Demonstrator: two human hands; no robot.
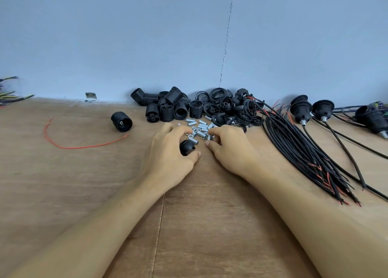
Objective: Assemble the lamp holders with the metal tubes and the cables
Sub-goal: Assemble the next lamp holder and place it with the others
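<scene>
Black plastic, the cap [187,148] sits gripped between thumb and curled fingers of my left hand [168,154], low over the wooden table [84,183]. Just behind it lie the metal tubes [200,128]. My right hand [227,146] curls its fingers among them, and I cannot tell if it holds one. The cables [304,151] lie to the right.

A brown board tabletop [63,183] was set against a pale blue wall [126,36]. A small metal bracket [91,95] was fixed at the wall's foot, and a chipped vertical seam [225,46] was seen in the wall.
</scene>
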